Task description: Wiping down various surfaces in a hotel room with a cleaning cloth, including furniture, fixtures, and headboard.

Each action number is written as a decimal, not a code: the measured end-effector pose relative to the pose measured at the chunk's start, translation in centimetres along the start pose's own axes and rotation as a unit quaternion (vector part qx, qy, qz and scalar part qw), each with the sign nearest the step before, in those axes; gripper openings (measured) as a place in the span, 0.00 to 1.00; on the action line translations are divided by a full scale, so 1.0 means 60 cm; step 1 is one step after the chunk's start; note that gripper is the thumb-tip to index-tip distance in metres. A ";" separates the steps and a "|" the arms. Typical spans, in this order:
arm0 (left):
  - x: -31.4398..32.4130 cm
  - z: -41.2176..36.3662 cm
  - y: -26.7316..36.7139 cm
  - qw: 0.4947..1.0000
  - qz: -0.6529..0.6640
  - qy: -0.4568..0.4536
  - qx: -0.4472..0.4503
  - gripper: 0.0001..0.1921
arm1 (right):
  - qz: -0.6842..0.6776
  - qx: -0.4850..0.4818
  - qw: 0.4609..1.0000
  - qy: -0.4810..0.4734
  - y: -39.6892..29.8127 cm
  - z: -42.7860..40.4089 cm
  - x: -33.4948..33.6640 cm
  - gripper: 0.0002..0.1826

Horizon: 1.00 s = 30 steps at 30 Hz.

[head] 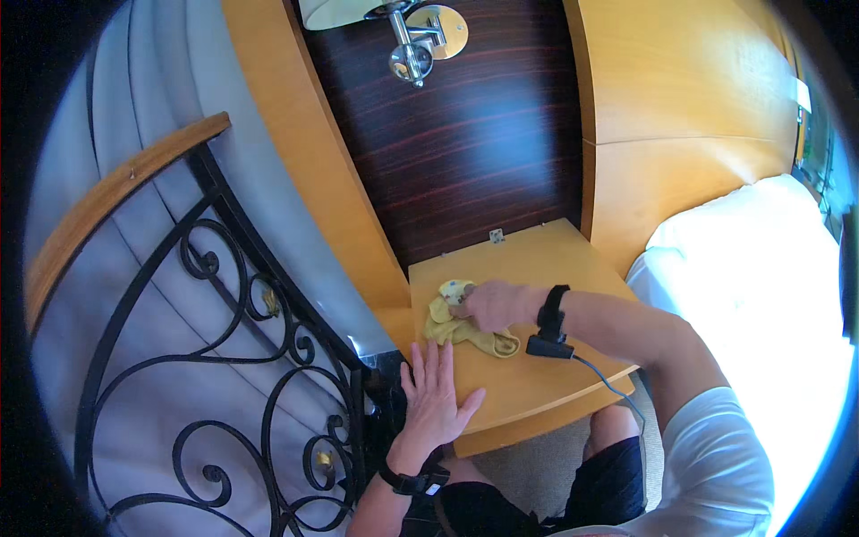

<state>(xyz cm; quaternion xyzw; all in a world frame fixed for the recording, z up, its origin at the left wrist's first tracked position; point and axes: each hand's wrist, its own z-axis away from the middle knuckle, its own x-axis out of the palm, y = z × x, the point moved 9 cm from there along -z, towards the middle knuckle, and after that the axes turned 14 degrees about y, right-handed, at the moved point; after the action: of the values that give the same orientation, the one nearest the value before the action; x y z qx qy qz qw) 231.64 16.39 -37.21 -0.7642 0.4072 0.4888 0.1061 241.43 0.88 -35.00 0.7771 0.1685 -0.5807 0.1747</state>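
A crumpled yellow cloth (pixel 446 325) lies on the light wooden nightstand top (pixel 530 268), towards its left side. My right hand (pixel 500 305) is closed over the cloth and presses it against the wood; part of the cloth is hidden under the fingers. A patterned patch shows at its far end, and a folded end pokes out nearer to me. My left hand (pixel 435 396) rests with spread fingers at the left front edge of the nightstand, its fingertips close to the cloth. Nothing is in that hand. Each wrist carries a black strap with a small device.
Left of me stands a black wrought-iron railing (pixel 268 356) with a wooden handrail (pixel 127 174), before a pale curtain (pixel 154 60). A chrome wall lamp (pixel 409 50) is mounted on the dark wood panel (pixel 456 134). To the right is a bed with white bedding (pixel 745 268).
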 end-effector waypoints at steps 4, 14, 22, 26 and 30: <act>-0.001 0.000 -0.005 1.000 -0.004 -0.005 0.006 0.55 | -0.076 0.086 0.993 0.018 0.034 0.007 -0.133 0.27; 0.000 0.003 -0.004 1.000 0.003 0.016 0.014 0.52 | 0.005 0.258 0.864 0.432 0.194 -0.008 -0.540 0.43; -0.001 0.008 -0.010 0.999 0.004 0.045 0.013 0.50 | -0.034 0.287 0.842 0.455 0.164 -0.125 -0.628 0.49; 0.001 0.009 -0.015 0.999 0.029 0.042 0.008 0.50 | -0.053 0.307 0.827 0.469 0.171 -0.157 -0.617 0.41; -0.001 0.009 -0.014 0.999 0.024 0.040 0.001 0.49 | -0.109 0.255 0.824 0.494 0.185 -0.170 -0.610 0.35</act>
<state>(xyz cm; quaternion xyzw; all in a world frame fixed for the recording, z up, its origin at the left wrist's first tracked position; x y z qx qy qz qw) 231.91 17.27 -37.65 -0.7731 0.4303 0.4594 0.0788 245.33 -6.28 3.75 0.9533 0.1625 -0.1565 -0.2007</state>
